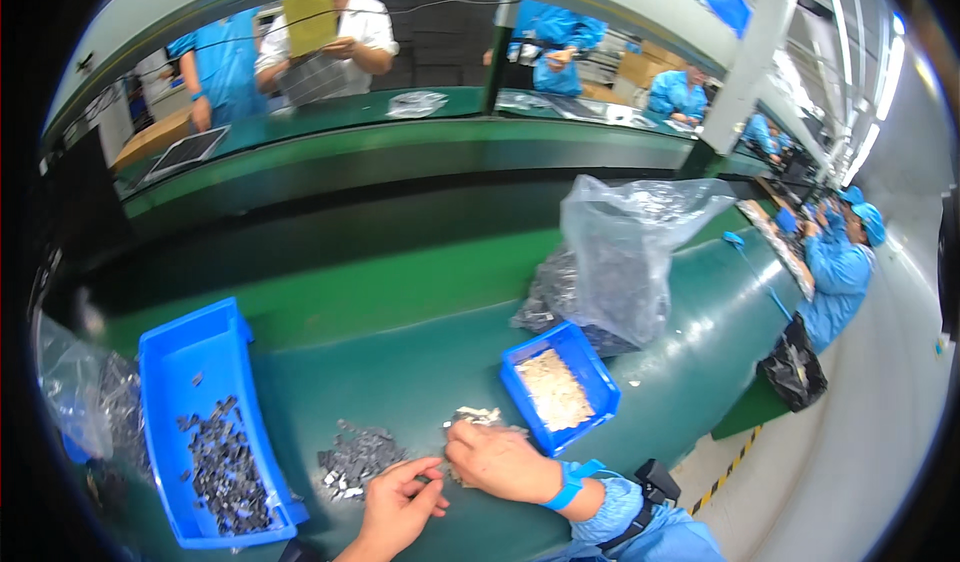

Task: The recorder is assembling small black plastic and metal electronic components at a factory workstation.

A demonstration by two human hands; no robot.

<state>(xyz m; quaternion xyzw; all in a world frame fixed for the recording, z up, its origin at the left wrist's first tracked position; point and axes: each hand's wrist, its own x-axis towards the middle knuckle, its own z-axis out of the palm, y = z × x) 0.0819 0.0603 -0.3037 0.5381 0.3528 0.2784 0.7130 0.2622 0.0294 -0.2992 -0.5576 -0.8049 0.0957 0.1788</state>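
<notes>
My right hand (500, 459), wrist in a blue band (575, 486), reaches over a small pile of pale pieces (478, 417). Its fingers are bent down together at the pile's edge, and their tips are partly hidden. Just left of it is my left hand (398, 507), fingers curled and thumb drawn toward them; anything between the tips is too small to make out. Beyond my left hand lies a heap of small dark grey pieces (362, 457). A small blue bin (606, 394) of pale pieces (555, 390) stands just beyond my right hand.
A long blue tray (165, 362) with scattered black pieces (225, 467) stands at the left, beside a clear bag (75, 382). Behind the small bin sits a large plastic bag (620, 252) of dark pieces. Co-workers (840, 262) work along the green bench (690, 302) and across the partition.
</notes>
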